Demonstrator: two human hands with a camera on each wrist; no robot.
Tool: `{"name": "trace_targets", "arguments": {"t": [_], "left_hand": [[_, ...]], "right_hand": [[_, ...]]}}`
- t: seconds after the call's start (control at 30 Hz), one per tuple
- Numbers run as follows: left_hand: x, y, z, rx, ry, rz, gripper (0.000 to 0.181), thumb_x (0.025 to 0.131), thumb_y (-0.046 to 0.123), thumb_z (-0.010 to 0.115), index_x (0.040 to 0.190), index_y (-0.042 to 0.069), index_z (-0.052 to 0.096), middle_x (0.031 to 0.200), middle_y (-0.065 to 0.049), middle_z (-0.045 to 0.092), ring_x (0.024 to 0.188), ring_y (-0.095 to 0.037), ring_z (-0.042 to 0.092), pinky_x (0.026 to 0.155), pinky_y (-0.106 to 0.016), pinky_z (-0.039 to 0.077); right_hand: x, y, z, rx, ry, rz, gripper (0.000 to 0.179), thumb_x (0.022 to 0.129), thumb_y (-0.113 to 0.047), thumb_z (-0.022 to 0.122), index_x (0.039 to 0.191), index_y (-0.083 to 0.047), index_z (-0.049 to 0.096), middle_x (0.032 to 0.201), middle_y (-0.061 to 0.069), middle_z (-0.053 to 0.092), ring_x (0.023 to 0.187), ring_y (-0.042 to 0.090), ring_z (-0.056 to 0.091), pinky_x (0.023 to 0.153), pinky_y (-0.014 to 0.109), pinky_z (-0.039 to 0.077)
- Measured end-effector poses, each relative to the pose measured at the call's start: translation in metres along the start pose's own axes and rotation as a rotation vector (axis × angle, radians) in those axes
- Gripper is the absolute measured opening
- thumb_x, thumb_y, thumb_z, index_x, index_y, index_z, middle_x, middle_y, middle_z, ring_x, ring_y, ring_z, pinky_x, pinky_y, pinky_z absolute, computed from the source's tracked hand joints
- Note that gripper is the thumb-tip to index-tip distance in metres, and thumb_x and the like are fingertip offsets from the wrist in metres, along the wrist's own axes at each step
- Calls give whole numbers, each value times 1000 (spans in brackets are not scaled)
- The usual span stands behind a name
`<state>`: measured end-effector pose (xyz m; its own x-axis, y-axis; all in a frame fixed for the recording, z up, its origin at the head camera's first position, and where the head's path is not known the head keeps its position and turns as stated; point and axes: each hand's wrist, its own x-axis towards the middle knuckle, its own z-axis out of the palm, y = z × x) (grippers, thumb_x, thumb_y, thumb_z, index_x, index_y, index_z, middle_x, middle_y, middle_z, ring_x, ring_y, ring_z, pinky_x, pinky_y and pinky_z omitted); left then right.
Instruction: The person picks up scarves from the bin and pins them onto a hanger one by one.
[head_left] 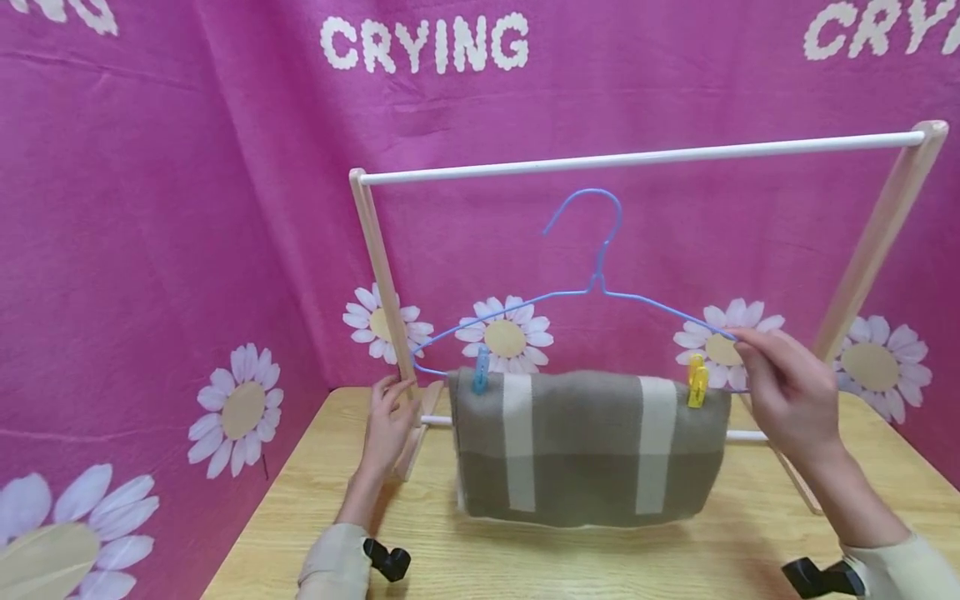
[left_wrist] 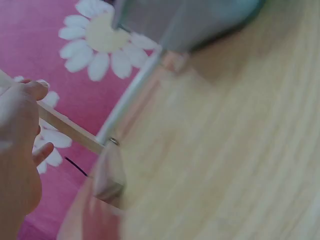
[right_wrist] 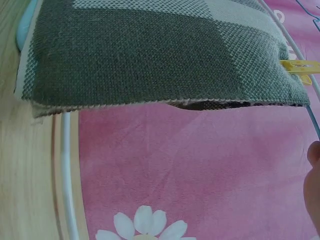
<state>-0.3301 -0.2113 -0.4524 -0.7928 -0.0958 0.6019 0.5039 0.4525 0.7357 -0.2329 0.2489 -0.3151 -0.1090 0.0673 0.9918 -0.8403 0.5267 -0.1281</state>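
Note:
A blue wire hanger (head_left: 647, 298) stands upright in front of the rack, its hook below the top bar and apart from it. A folded grey knitted cloth with pale stripes (head_left: 585, 450) hangs from its lower wire. One blue clothespin (head_left: 481, 372) and a yellow clothespin (head_left: 698, 386) clip the cloth's top edge. My right hand (head_left: 793, 398) pinches the hanger's right shoulder. My left hand (head_left: 388, 421) grips the rack's left wooden post (head_left: 378, 250) low down, its fingertips on the wood. In the right wrist view the cloth (right_wrist: 140, 57) shows its layered side edge.
The rack has a white top bar (head_left: 637, 158), a right wooden post (head_left: 877, 242) and a low white bar (head_left: 745, 436) behind the cloth. It stands on a wooden table (head_left: 420, 550). Pink fabric (head_left: 450, 117) with daisies and lettering surrounds the table.

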Motion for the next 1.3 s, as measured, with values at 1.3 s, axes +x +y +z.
{"name": "trace_targets", "arguments": {"t": [1.3], "left_hand": [[5,-19,21,396,24,54,57,93,-2,62,141,19,42,126,-15,59,71,-31,57,58,-41,52]], "right_hand": [[34,11,-32,-108,104,149,15,90,3,66,95,15,72,79,-24,56,64,-6,40,64,8,29]]}}
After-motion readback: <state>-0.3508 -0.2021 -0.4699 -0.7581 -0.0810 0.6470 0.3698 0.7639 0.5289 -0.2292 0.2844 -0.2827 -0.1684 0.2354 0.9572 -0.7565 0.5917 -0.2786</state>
